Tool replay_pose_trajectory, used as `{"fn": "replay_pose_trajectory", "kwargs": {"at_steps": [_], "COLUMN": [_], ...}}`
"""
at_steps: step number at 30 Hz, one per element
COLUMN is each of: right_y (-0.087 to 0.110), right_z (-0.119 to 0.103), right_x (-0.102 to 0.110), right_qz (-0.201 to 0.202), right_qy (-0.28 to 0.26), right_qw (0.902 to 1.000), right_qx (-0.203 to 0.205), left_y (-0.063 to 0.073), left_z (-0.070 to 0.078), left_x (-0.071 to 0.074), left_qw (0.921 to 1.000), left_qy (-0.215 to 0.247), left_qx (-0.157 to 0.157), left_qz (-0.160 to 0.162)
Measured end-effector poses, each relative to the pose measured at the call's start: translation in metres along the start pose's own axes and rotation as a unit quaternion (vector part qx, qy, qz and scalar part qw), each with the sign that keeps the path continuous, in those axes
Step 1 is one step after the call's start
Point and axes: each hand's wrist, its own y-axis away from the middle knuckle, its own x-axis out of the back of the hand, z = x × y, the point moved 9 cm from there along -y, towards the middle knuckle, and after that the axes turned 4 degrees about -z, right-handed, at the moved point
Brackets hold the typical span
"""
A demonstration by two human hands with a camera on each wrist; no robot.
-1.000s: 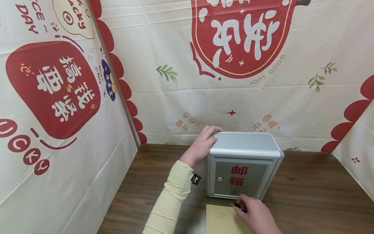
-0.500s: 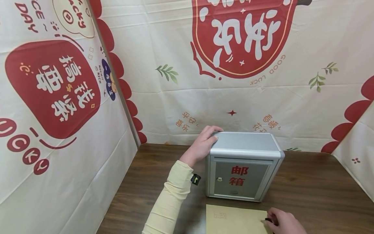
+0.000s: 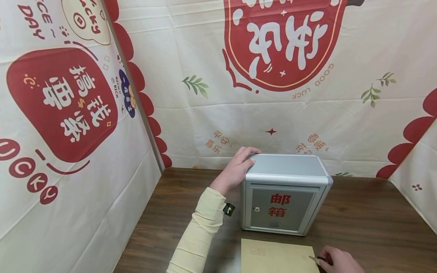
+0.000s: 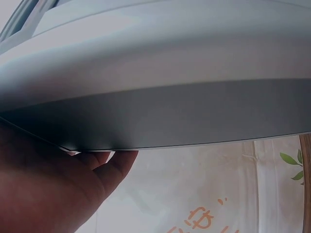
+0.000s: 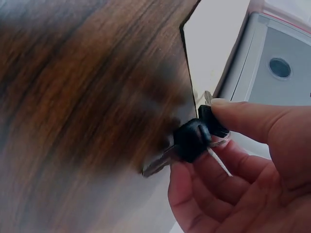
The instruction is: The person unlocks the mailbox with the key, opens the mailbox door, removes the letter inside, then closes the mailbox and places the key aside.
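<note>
A grey metal mailbox (image 3: 290, 165) with red characters and a small lock (image 3: 256, 209) on its front door stands upright on the table. My left hand (image 3: 235, 169) grips its top left edge, thumb on the top; in the left wrist view the fingers (image 4: 119, 167) reach past the box's edge. My right hand (image 3: 339, 261) pinches a pair of black-headed keys (image 5: 193, 140) joined by a metal ring. One key's blade (image 5: 158, 164) points away from the hand in the right wrist view. The keys are by the right edge of a yellow-brown envelope (image 3: 278, 256).
The wooden table (image 3: 372, 212) extends to both sides of the mailbox. Cloth with red and white prints hangs as a back wall (image 3: 170, 125) and side walls around the table. The envelope lies flat just in front of the mailbox.
My right hand has moved right and toward me with the keys, from before the mailbox door to the envelope's right edge. The left hand and mailbox look still.
</note>
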Motion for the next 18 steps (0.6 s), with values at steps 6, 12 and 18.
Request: {"fn": "replay_pose_trajectory", "kwargs": {"at_steps": [6,12,18], "right_y": [-0.005,-0.005,-0.001], "right_z": [0.002,0.005,-0.005], "right_x": [0.0,0.0,0.008], "right_qz": [-0.005,0.011,0.019], "right_qy": [0.021,0.037,0.061], "right_qw": [0.9997,0.999,0.9974], "right_qx": [0.016,0.024,0.032], "left_y": [-0.001,0.001,0.004], "left_z": [-0.001,0.0,-0.002], "left_x": [-0.001,-0.003,-0.001], "left_qw": [1.0,0.9998,0.9994], "left_qy": [0.003,0.002,0.007], "left_qx": [0.002,0.01,0.016], "left_qz": [-0.001,-0.015,-0.029]}}
